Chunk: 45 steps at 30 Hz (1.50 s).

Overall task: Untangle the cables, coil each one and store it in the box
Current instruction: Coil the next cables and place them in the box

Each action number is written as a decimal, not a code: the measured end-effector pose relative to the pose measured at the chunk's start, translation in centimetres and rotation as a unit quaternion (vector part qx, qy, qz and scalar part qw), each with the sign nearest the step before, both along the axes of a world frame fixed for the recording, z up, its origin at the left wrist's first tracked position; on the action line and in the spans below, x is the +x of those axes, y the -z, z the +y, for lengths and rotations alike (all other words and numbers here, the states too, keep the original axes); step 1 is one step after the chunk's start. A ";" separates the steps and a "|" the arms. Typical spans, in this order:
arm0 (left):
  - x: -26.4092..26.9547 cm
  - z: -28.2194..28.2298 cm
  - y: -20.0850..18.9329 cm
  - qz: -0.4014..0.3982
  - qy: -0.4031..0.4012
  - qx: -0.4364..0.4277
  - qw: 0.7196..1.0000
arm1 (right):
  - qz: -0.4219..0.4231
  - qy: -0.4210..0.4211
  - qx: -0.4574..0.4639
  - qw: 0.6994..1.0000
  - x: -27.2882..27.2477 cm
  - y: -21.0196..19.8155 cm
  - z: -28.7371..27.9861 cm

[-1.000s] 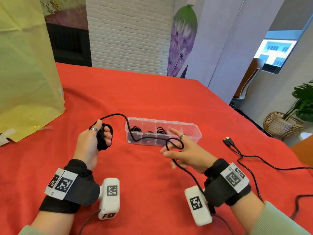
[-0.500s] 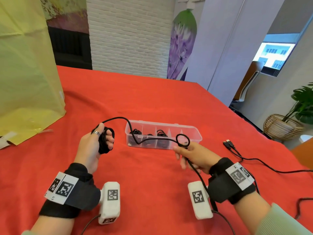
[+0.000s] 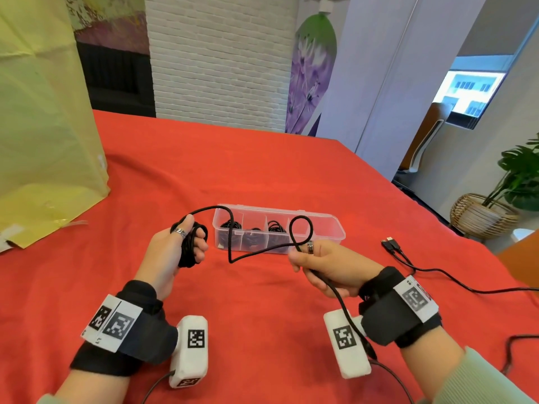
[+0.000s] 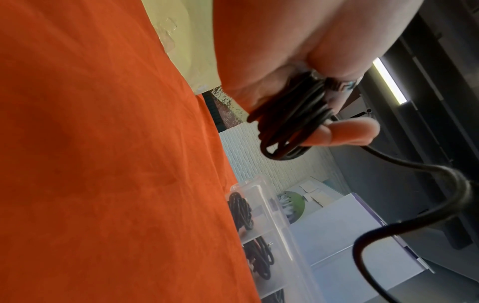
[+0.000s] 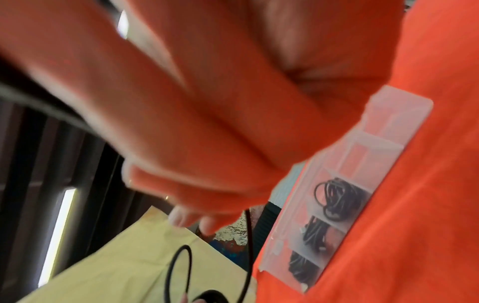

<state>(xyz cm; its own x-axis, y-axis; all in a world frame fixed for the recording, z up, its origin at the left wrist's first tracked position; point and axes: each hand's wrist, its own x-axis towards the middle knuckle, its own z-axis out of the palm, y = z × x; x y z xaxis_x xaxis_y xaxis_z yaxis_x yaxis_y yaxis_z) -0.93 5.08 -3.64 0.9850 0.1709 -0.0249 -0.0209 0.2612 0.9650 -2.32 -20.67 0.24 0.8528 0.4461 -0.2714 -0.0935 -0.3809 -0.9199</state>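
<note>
Left hand (image 3: pixel 172 252) first: its fingers (image 3: pixel 201 246) are curled tight round a fat black coil (image 3: pixel 189 252), several turns stacked in the palm, thumb up behind. Over to the right hand (image 3: pixel 326 263), and here's the change: a second ago those fingers were spread loose with the cable draped over them; now they've closed into a pinch on the cable (image 3: pixel 233 228), and a small neat loop (image 3: pixel 302 231) stands up above the knuckles. The slack between the hands has risen too, arching up off the coil and dipping to a sharp V in front of the box (image 3: pixel 335 231). So another turn looks ready to be fed onto the coil; the winding is well under way, I'd say, not finished, since the tail runs down past the right wrist. The clear box sits on the red tabletop (image 3: pixel 262 170) just beyond both hands, three compartments already holding coiled cables, the right end bare. One more loose cable (image 3: pixel 437 272) lies to the right.
</note>
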 end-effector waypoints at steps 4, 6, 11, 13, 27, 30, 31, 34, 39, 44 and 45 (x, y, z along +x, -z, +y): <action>0.0 -0.1 0.0 0.004 0.003 0.016 1.000 | 0.039 -0.035 0.080 0.995 -0.4 0.2 0.0; 0.0 -0.1 0.1 0.007 0.005 0.016 1.000 | 0.063 -0.057 0.130 0.988 -0.5 0.3 0.1; -0.4 -0.5 0.0 0.002 0.004 0.027 1.000 | 0.056 -0.105 0.150 0.982 -0.8 0.1 0.7; -0.5 -0.6 0.0 0.002 0.003 0.027 1.000 | 0.045 -0.081 0.162 0.982 -0.9 0.3 1.0; 0.0 -0.6 -0.1 0.024 -0.008 0.006 1.000 | 0.041 0.072 0.264 0.961 -0.4 0.2 1.1; -0.1 -0.6 0.0 0.030 -0.009 0.012 0.999 | 0.060 0.080 0.292 0.951 -0.3 0.2 1.1; -0.1 -0.7 0.0 0.031 -0.008 0.013 0.999 | 0.067 0.078 0.299 0.949 -0.3 0.3 1.0; -0.2 -0.7 0.0 0.032 -0.007 0.010 0.999 | 0.102 0.053 0.334 0.935 -0.5 0.4 0.9; -0.1 -0.6 0.2 0.034 -0.004 0.019 0.999 | 0.097 0.065 0.339 0.933 -0.9 0.3 1.5; 0.0 -0.6 0.3 0.036 0.002 0.018 0.999 | 0.087 0.100 0.324 0.937 -0.6 0.2 1.6; 0.0 -0.6 0.2 0.036 0.002 0.016 0.999 | 0.072 0.103 0.296 0.947 -0.4 0.3 1.4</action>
